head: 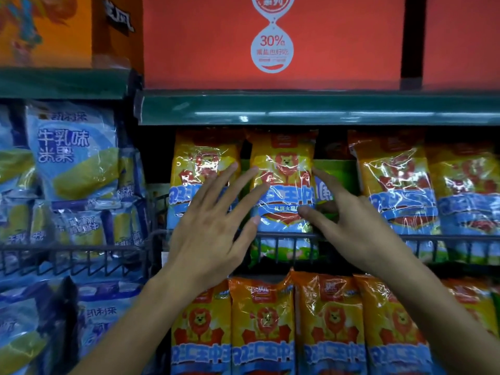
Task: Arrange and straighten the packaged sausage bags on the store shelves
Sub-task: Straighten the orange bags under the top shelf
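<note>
A: Where's the sausage bag (pixel 282 182)?
B: Upright behind the wire rail (pixel 351 238), middle shelf.
A: And the hands?
B: Left hand (pixel 209 234), fingers spread, beside it; right hand (pixel 351 226) relaxed, holding nothing.

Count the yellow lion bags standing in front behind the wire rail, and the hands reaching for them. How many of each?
Lion bags: 4
Hands, left hand and right hand: 2
Total: 6

Yellow lion-print plastic sausage bags (pixel 282 182) upright behind the dark wire shelf rail (pixel 351 238), blue plastic snack bags (pixel 73 150) on the left, red cardboard boxes (pixel 270 41) on the shelf above
</note>
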{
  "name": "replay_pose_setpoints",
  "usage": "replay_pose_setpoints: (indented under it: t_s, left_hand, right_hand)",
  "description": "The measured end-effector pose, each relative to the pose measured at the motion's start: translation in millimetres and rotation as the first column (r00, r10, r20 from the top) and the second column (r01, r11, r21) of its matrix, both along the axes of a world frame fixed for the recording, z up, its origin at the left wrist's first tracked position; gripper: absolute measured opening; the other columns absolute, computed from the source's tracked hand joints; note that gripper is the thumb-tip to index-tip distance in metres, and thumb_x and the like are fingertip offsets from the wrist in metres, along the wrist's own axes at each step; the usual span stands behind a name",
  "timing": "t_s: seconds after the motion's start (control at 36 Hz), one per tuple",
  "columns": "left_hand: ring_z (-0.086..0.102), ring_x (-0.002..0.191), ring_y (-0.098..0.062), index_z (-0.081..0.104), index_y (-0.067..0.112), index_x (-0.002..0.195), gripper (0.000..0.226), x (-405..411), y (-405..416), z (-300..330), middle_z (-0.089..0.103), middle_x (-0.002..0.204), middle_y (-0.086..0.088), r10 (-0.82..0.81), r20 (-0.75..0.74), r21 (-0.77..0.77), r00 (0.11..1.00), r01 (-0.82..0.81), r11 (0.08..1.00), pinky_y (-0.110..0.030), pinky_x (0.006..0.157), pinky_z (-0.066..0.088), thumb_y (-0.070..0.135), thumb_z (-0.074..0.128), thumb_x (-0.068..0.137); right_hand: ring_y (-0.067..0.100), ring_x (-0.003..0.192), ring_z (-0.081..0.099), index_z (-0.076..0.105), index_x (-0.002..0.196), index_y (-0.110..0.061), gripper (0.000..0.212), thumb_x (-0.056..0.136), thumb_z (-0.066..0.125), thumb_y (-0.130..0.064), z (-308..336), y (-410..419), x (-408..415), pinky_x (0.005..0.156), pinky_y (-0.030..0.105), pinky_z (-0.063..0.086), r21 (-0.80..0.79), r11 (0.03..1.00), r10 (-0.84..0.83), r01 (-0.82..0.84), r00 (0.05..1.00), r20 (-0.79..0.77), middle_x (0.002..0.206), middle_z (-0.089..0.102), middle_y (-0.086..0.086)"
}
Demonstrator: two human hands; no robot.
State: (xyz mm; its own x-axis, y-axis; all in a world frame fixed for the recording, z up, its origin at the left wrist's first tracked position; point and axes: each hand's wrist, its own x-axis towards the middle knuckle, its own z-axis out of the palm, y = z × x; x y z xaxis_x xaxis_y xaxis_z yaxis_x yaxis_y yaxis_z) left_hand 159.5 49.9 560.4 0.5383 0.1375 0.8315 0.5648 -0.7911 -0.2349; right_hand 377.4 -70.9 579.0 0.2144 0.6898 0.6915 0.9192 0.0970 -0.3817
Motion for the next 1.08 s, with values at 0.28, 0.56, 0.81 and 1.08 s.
replay_pose_setpoints:
  t_s: [0.28,0.56,0.81,1.08]
  left_hand:
    - [-0.001,0.160,-0.013,0.035,0.033,0.160,0.057,-1.8,2.2,1.6,0.018,0.172,0.012,-0.104,0.004,-0.079,0.995,0.104,0.991,-0.045,0.130,0.003,0.052,0.023,0.108]
    - [0.045,0.138,-0.001,0.052,0.023,0.150,0.047,61.7,-63.6,6.9,0.046,0.152,0.009,-0.485,0.195,-0.215,0.853,0.520,0.827,-0.015,0.115,0.034,0.033,0.055,0.105]
    - [0.063,0.094,-0.003,0.012,0.028,0.166,0.078,157.8,-82.1,23.9,0.058,0.122,0.015,-0.293,0.240,-0.560,0.925,0.379,0.737,-0.025,0.081,0.054,0.042,0.057,0.103]
    - [0.069,0.085,-0.026,0.014,0.032,0.162,0.072,174.8,-76.8,31.8,0.071,0.100,-0.016,-0.244,0.254,-0.662,0.936,0.352,0.661,-0.057,0.075,0.056,0.040,0.057,0.105]
  right_hand:
    - [0.013,0.100,0.071,0.040,0.153,-0.039,0.076,0.085,0.050,-0.069,-6.8,-25.2,-6.6,0.092,0.043,0.059,0.105,0.994,0.020,-0.016,0.999,-0.030,0.113,0.074,-0.006]
    - [0.000,0.119,0.062,0.061,0.139,-0.021,0.051,0.092,0.076,-0.034,-6.4,-94.5,61.3,0.105,0.025,0.050,0.428,0.895,-0.106,0.125,0.992,-0.070,0.128,0.068,-0.012]
    - [0.024,0.087,0.071,0.063,0.132,-0.016,0.060,0.088,0.070,-0.056,-4.2,-112.5,109.7,0.081,0.044,0.059,0.239,0.911,-0.344,0.336,0.939,-0.008,0.097,0.076,0.004]
    - [0.037,0.112,0.062,0.061,0.140,-0.019,0.059,0.096,0.055,-0.058,-3.2,-107.0,111.5,0.089,0.052,0.055,0.098,0.904,-0.427,0.416,0.885,0.185,0.128,0.063,0.008]
